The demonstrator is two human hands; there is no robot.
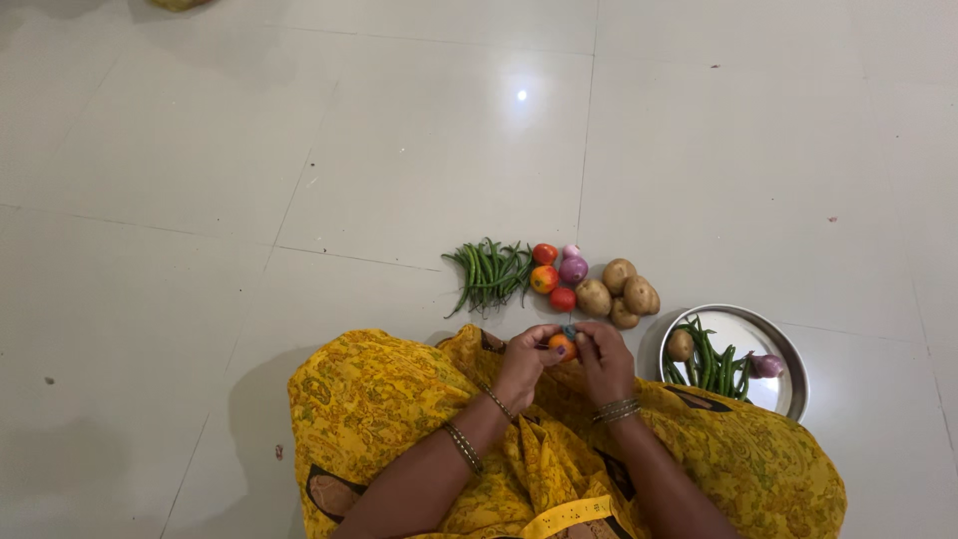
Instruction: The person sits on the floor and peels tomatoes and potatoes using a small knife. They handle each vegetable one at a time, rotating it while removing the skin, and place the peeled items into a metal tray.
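Floor: pale glossy tiled floor (399,150) fills most of the frame, with thin grout lines and a bright light reflection in the upper middle.
Clothing: yellow patterned cloth (379,399) drapes over the person's lap and knees across the bottom centre of the frame.
Plate: round shiny steel plate (788,374) lies on the floor at the lower right, just beside the right knee; it holds a small brown potato, a bunch of green beans and a small purple onion.
Beans on floor: loose bunch of long green beans (489,271) lies at the centre of the frame, just left of the tomatoes.
Potatoes: cluster of four brown potatoes (619,289) sits right of centre, between the tomatoes and the plate.
Tomatoes: three red-orange tomatoes (549,277) lie in a short column between the beans and the potatoes.
Onions: two purple onions (573,266) touch the tomatoes on their right side.
Left hand: left hand (524,361), bangles on its wrist, is curled closed around the left side of a small orange-red tomato (562,346), at lower centre above the lap.
Right hand: right hand (602,361) pinches the same fruit from the right, fingers bent; a small bluish thing at the fingertips is too small to tell.
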